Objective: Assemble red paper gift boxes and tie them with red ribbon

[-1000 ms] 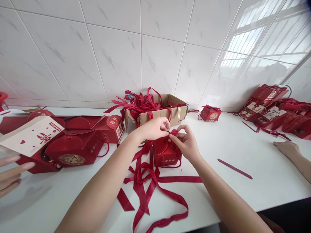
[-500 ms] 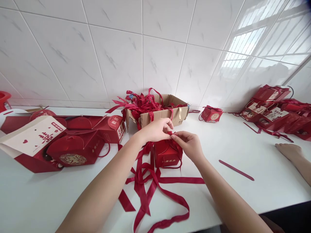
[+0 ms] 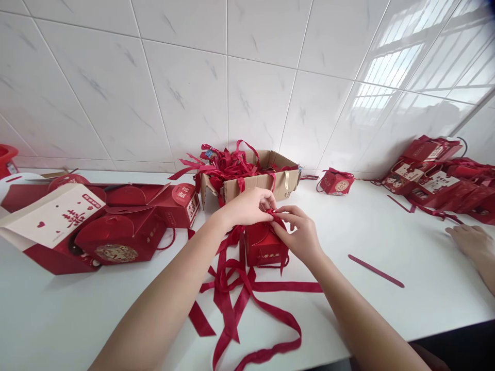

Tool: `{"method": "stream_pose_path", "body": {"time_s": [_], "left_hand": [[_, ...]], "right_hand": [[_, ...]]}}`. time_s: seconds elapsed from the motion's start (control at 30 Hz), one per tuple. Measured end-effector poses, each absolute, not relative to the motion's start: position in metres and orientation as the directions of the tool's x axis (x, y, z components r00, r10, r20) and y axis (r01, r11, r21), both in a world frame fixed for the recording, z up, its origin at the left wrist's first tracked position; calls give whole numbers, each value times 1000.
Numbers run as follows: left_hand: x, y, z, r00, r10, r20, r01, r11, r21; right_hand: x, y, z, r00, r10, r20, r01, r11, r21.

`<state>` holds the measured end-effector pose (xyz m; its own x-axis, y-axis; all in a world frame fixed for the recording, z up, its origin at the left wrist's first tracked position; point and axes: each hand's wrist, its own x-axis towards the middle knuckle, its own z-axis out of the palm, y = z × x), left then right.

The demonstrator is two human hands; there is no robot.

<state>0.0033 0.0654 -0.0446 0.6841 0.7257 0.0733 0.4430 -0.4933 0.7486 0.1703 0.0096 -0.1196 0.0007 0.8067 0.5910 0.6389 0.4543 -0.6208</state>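
A small red gift box [image 3: 263, 248] stands on the white table in the middle, a cord along its lower front. My left hand [image 3: 253, 206] is closed on the red ribbon [image 3: 273, 213] at the top of this box. From the right, my right hand [image 3: 297, 229] pinches the same ribbon, the fingertips of both hands almost touching. One ribbon end hangs down the box's right side. Long loose red ribbons [image 3: 231, 304] lie tangled on the table before the box. My fingers partly hide the knot area.
Behind the hands stands an open cardboard box [image 3: 247, 188] full of ribbons. Red boxes [image 3: 121, 237] crowd the left; a small one [image 3: 336, 182] and a pile [image 3: 436, 178] lie right. Another person's hand [image 3: 469, 239] rests at the right edge, near a ribbon strip [image 3: 376, 270].
My right hand has shifted slightly left and its fingers have moved at the ribbon. The other person's hand has moved a little to the right.
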Motion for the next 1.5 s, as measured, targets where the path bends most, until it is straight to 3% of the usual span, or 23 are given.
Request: {"method": "stream_pose_path", "body": {"time_s": [0.33, 0.4, 0.5, 0.7, 0.8, 0.9, 1.07, 1.33, 1.5], "left_hand": [[3, 66, -46, 661, 748, 51, 449, -449, 773], [3, 66, -46, 665, 746, 43, 442, -440, 782], [2, 67, -46, 675, 736, 41, 436, -444, 783], [1, 67, -46, 674, 733, 91, 467, -519, 716], [1, 68, -47, 686, 719, 114, 454, -545, 705], [3, 71, -50, 691, 710, 139, 419, -549, 723], [10, 74, -59, 674, 715, 184, 347, -526, 776], [14, 72, -59, 612, 772, 174, 394, -489, 778], [18, 65, -58, 564, 808, 172, 414, -457, 788]], "right_hand": [[167, 5, -120, -61, 714, 698, 789, 463, -405], [167, 4, -121, -39, 751, 659, 781, 434, -449], [166, 5, -121, 41, 842, 537, 678, 371, -634], [168, 6, -112, 81, 975, 209, 246, 184, -952], [170, 4, -108, -8, 999, 49, -28, 49, -998], [175, 4, -105, -77, 996, -37, -146, -48, -988], [180, 5, -103, -117, 990, -73, -215, -97, -972], [175, 4, -102, -55, 998, -40, -180, -49, -982], [170, 3, -102, 62, 998, -3, -28, -2, -1000]]}}
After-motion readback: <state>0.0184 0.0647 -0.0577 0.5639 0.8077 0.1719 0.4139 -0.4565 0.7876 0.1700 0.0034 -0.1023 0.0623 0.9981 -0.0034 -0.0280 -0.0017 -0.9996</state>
